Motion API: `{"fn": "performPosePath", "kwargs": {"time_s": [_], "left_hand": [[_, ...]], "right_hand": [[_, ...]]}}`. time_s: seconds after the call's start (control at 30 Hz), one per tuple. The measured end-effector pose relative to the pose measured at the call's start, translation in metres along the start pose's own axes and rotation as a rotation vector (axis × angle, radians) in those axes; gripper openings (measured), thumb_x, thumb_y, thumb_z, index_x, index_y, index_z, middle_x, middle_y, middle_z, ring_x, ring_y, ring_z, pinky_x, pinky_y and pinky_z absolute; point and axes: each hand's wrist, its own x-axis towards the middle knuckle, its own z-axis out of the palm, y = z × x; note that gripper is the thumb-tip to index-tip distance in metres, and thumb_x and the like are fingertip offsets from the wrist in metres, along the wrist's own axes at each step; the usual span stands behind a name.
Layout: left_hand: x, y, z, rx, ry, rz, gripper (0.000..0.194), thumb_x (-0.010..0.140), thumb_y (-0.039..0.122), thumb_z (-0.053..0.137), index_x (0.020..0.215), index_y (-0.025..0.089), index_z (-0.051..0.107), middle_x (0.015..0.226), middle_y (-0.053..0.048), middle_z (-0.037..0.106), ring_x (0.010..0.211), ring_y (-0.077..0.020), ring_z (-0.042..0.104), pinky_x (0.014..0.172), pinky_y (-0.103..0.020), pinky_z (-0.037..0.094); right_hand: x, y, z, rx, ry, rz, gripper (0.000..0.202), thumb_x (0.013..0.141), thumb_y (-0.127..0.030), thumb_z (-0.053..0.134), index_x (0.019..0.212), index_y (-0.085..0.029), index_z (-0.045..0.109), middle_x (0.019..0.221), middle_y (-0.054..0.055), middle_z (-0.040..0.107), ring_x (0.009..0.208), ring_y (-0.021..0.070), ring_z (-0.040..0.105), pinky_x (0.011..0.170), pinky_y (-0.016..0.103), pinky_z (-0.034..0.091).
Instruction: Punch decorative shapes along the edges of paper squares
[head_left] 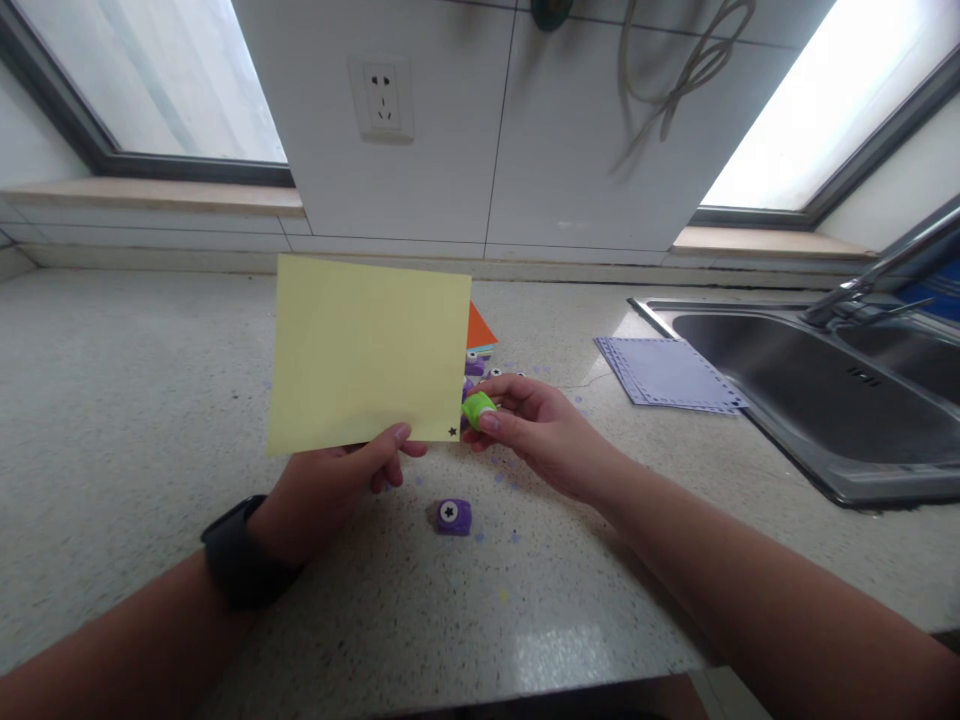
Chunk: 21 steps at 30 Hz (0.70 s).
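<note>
My left hand (360,460) pinches the lower edge of a yellow sheet of paper (367,350), thumb in front and fingers behind. A small star-shaped hole shows at the sheet's lower right corner. In my right hand (536,425) is a green craft punch (478,408), gripped between thumb and fingers right beside the sheet's right edge; whether it touches the paper I cannot tell. On the counter below lies a purple craft punch (454,517) with a star on its white button. Several more purple punches (474,364) sit behind, partly hidden by the sheet and my right hand.
Orange paper (480,328) pokes out behind the yellow sheet. A stack of lilac sheets (667,373) with punched edges lies by the steel sink (787,400) at the right. Small purple paper bits are scattered over the speckled counter (150,400). A faucet (855,290) stands over the sink.
</note>
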Motion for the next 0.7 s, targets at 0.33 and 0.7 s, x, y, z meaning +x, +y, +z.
{"fn": "performPosePath", "kwargs": {"time_s": [0.33, 0.7], "left_hand": [[0.0, 0.001, 0.001, 0.031, 0.015, 0.024, 0.043, 0.085, 0.057, 0.062, 0.061, 0.023, 0.072, 0.057, -0.001, 0.064, 0.056, -0.0171, 0.056, 0.059, -0.029, 0.049], [0.001, -0.002, 0.0, -0.058, 0.041, -0.02, 0.041, 0.084, 0.059, 0.065, 0.074, 0.022, 0.078, 0.058, 0.0, 0.061, 0.057, -0.0159, 0.053, 0.057, -0.028, 0.046]], "right_hand": [[0.0, 0.002, 0.0, -0.027, -0.012, 0.01, 0.031, 0.078, -0.029, 0.084, 0.103, -0.02, 0.066, 0.083, 0.0, 0.073, 0.077, 0.0138, 0.07, 0.076, 0.03, 0.058], [-0.004, -0.012, -0.002, -0.576, 0.006, -0.002, 0.029, 0.083, -0.039, 0.076, 0.103, -0.02, 0.068, 0.07, -0.002, 0.062, 0.061, 0.0138, 0.057, 0.057, 0.029, 0.045]]}}
